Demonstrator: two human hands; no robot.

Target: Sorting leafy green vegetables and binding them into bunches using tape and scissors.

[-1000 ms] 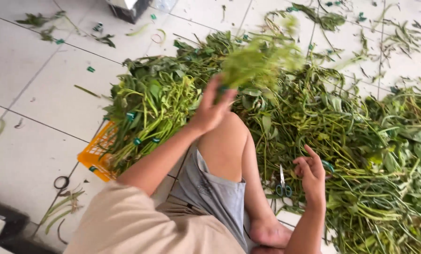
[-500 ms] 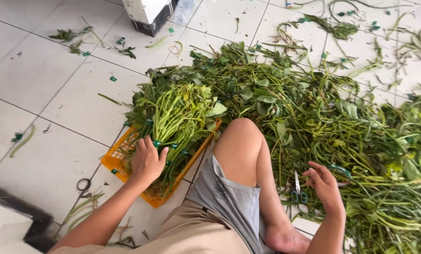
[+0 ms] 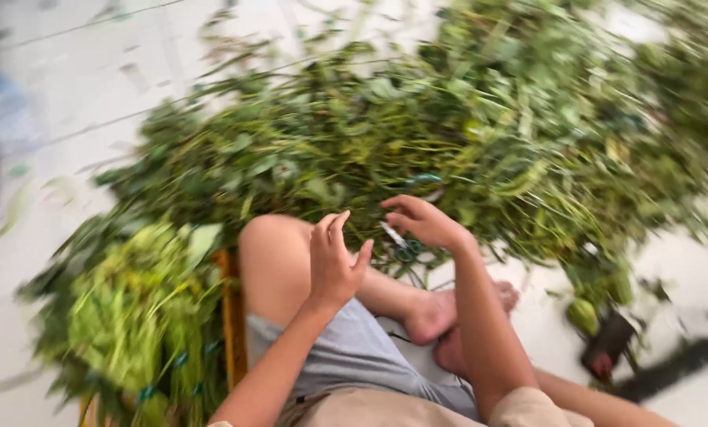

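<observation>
I sit on a white tiled floor with a large heap of green leafy stems [image 3: 464, 134] spread in front of me. My left hand [image 3: 334, 261] hovers above my raised knee with its fingers apart and nothing in it. My right hand [image 3: 425, 221] is at the near edge of the heap and holds a small pair of scissors [image 3: 397, 241] with green handles. To my left, an orange crate [image 3: 231, 316] holds bundled green stems [image 3: 140, 316]. The view is blurred by motion.
White floor tiles [image 3: 93, 87] lie to the far left with scattered leaf scraps. A dark object with a red part [image 3: 607, 344] lies on the floor at the right, by the heap's edge. My bare feet [image 3: 449, 316] rest under my right arm.
My left hand has left the bundle in the crate and come up over my knee. My right hand has lifted toward the heap. The view has swung to the right.
</observation>
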